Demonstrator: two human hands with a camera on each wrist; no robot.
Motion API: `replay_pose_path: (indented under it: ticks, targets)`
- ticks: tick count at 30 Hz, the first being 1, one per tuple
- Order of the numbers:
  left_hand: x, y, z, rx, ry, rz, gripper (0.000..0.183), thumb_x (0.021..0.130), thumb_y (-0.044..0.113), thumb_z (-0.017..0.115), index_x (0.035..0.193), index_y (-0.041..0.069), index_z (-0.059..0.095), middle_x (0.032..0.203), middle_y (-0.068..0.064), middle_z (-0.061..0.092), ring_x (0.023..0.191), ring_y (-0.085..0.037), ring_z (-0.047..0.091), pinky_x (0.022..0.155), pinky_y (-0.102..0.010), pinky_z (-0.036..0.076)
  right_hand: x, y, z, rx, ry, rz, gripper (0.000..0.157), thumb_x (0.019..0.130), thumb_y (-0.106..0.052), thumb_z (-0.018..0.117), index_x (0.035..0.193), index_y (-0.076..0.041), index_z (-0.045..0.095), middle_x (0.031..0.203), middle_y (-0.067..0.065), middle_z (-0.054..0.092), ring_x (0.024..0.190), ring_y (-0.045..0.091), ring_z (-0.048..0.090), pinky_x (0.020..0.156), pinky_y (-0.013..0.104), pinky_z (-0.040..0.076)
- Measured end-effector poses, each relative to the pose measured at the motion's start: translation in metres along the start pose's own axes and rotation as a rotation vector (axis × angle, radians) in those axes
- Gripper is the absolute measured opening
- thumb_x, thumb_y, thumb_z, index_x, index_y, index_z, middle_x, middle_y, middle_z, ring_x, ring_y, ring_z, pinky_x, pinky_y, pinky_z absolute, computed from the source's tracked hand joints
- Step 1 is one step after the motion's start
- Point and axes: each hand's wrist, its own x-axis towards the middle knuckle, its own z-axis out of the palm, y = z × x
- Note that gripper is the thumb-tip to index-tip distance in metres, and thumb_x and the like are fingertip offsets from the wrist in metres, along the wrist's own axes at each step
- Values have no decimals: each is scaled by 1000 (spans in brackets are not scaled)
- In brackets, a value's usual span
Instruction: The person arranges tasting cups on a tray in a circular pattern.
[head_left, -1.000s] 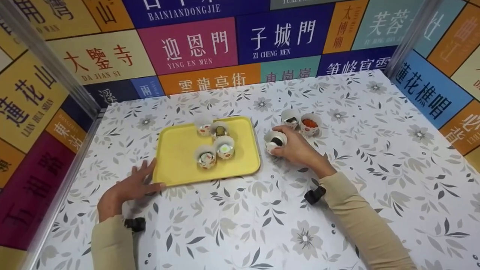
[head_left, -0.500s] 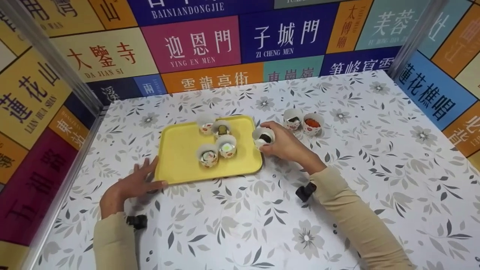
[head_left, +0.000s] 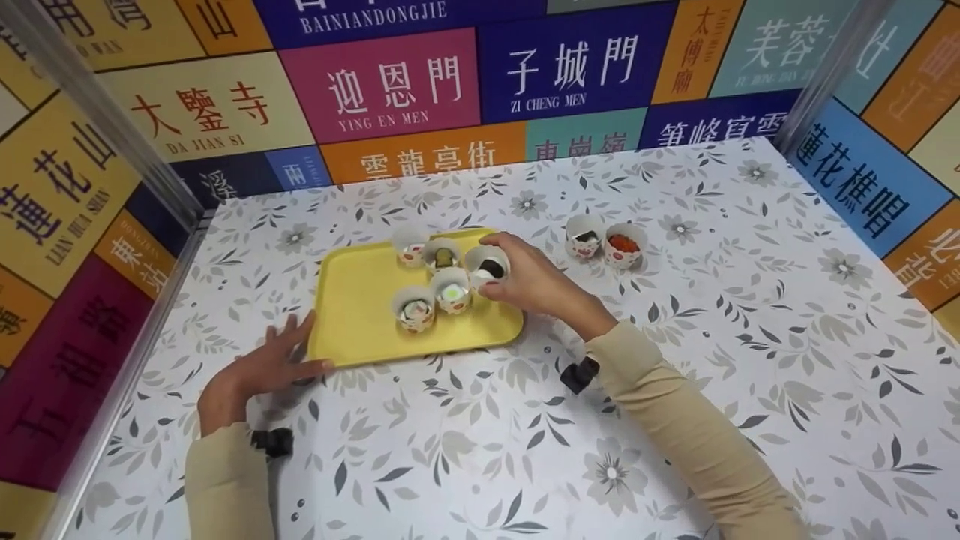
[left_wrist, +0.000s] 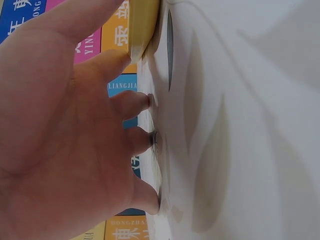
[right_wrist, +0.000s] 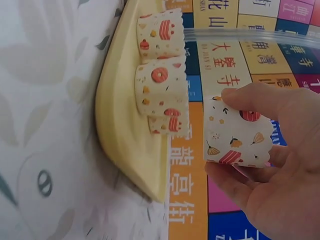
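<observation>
"What does the right hand (head_left: pixel 536 281) have?"

"A white paper cup with a scalloped rim and red-and-yellow prints (head_left: pixel 486 268), pinched between thumb and fingers. It has a dark piece of food inside. In the head view it sits just right of centre, and the right wrist view shows it raised clear of the yellow rectangular plastic tray (head_left: pixel 352 330) below."

"And the left hand (head_left: pixel 262 367)?"

"Left of centre in the head view, fingers spread and fairly straight, gripping nothing. It touches the tray at its lower-left corner."

"What stands on the tray?"

"Four similar printed paper cups. Uppermost is a pale one (head_left: pixel 411 249), its contents hard to make out. Next comes one with an olive-brown piece (head_left: pixel 442 259), then one with a green-centred white piece (head_left: pixel 451 292). The lowest has a white-and-pinkish piece (head_left: pixel 414 311)."

"Any others?"

"Two, side by side on the white, grey-leaf-patterned desk (head_left: pixel 480 435), upper right of centre: one holding something dark (head_left: pixel 583 240), one filled with orange-red bits (head_left: pixel 622 247)."

"And behind?"

"A wall of coloured panels (head_left: pixel 382 86) with large characters, across the top of the frame."
</observation>
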Motion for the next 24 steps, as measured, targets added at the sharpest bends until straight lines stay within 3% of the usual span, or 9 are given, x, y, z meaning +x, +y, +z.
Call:
replay_pose_path:
  ticks: [15, 24]
  targets:
    - [1, -1, 1, 2, 2, -27, 109, 86, 62, 67, 161, 30, -6, 166, -14, -23, 147, -46, -30, 111, -78, -11, 21, -40, 27, -15, -54, -113, 70, 89, -17, 76, 150, -12, 43, 156, 6, 44, 145, 24, 42, 118, 40, 39]
    - [3, 0, 1, 12, 1, -30, 110, 86, 64, 66, 161, 28, -6, 166, -15, -22, 148, -47, -29, 112, -77, -11, 29, -57, 42, -18, -116, -154, 69, 88, -20, 78, 148, -11, 44, 150, 7, 48, 134, 22, 49, 111, 38, 44]
